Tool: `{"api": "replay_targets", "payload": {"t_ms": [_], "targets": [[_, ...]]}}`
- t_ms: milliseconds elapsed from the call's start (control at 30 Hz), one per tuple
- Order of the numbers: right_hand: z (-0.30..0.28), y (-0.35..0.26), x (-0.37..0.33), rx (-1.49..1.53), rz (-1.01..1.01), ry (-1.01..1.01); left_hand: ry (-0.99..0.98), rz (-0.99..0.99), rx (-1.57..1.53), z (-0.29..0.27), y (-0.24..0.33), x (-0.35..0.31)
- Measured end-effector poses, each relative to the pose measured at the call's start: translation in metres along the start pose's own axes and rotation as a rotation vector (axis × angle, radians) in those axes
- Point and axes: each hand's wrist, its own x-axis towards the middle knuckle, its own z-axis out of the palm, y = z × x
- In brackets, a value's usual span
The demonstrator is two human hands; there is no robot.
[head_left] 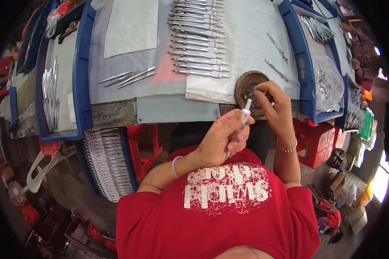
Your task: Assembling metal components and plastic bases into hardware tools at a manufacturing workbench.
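Thumb and fingers of our left hand [227,134] were wrapped around a slim, silver metal tool with a pale cylindrical tip [246,113], so that grip was closed on it. We had the tool by the near edge of the grey, sheet-covered desk [119,113], its tip aimed at a round, brown, shallow bowl [239,89] of small silvery pieces [254,100]. The bowl sat on that same edge, toward the right corner. Over it hung our right hand [279,104], fingertips drawn close; we could not tell whether that grip pinched anything.

As we judged it, picking from the bowl called for lifting one piece at a time with the fingertips, the tool held steady, and working above the bowl so that any dropped piece fell back in.

Our left forearm [162,176] slanted inward, thumb uppermost; our right forearm [288,167] stood nearly upright, wrist bent leftward.
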Motion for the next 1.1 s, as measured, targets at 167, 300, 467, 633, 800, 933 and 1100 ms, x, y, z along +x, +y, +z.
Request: {"api": "replay_targets", "payload": {"t_ms": [167,300,467,633,800,933,1100], "targets": [[0.006,0.017,0.017,-0.353,-0.162,-0.104,0.042,0.041,-0.014,-0.006,0.012,-0.005],[0.008,0.017,0.024,-0.544,-0.186,-0.193,0.036,0.06,-0.022,-0.01,0.015,-0.006],[0.006,0.014,0.028,-0.451,-0.191,-0.195,0.008,0.025,-0.062,-0.013,0.017,-0.002],[-0.013,-0.016,0.009,0.386,0.197,-0.14,0.005,0.006,-0.089,-0.014,0.017,0.003],[0.004,-0.031,0.001,0.573,-0.007,-0.107,0.017,-0.027,-0.092,-0.01,0.016,0.008],[0.004,-0.03,0.0,0.358,-0.1,-0.057,0.027,-0.02,-0.05,-0.005,0.016,0.01],[0.005,-0.035,-0.001,0.253,-0.148,-0.043,0.07,-0.012,-0.019,-0.001,0.015,0.01]]}}
